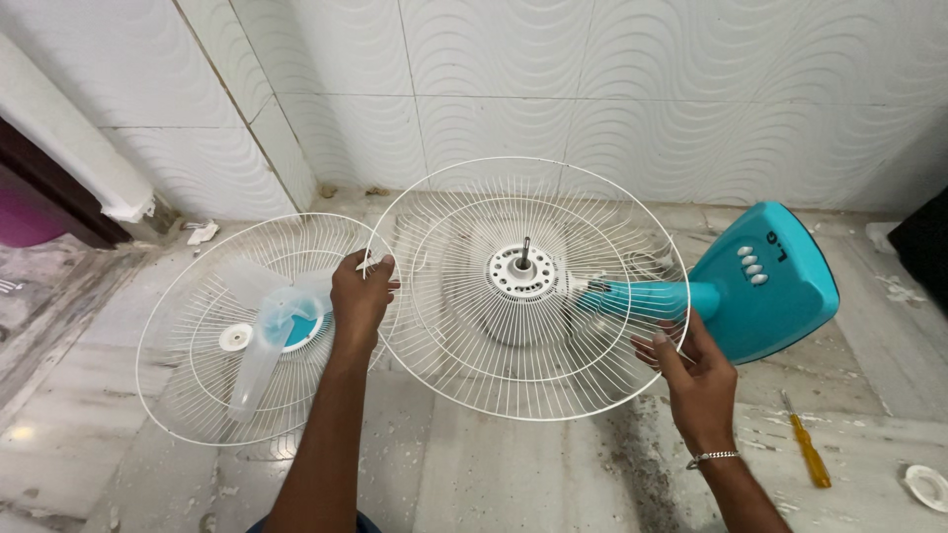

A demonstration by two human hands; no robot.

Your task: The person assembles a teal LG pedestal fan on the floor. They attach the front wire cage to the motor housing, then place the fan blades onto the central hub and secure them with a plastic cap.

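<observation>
The white rear fan guard (pixel 528 291), a wide wire grille with the motor hub and bare shaft at its middle, sits tilted over the marble floor (pixel 513 474), joined to the teal fan stand (pixel 760 281) on its right. To the guard's left lies the second wire grille (pixel 197 385), flat on the floor, with the pale translucent blade (pixel 265 345) resting on it. The left hand (pixel 360 296) grips the guard's left rim, fingers clenched around the wire; the right hand (pixel 691 370) pinches its lower right rim. Right of the guard, beyond that wrist, lies a yellow screwdriver (pixel 808 452)
</observation>
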